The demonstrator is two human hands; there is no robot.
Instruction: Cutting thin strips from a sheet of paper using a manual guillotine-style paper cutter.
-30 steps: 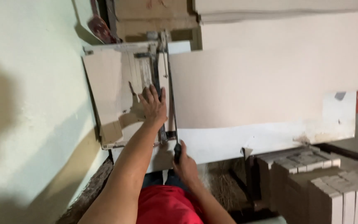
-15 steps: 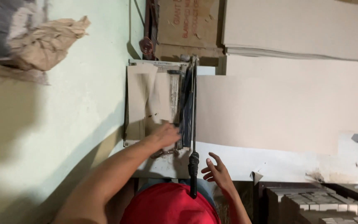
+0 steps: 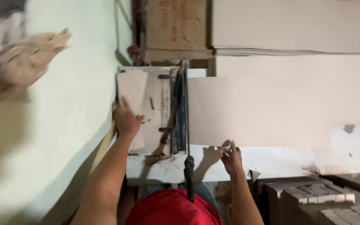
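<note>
Pale green wall beside a white bench [image 3: 271, 162]. Left hand [image 3: 126, 118] lies flat on a cut strip [image 3: 132, 89] by the cutter [image 3: 180, 112]. Right hand [image 3: 230, 156] pinches the big sheet [image 3: 271, 110] edge; best kept square against the blade, fingers clear.
</note>
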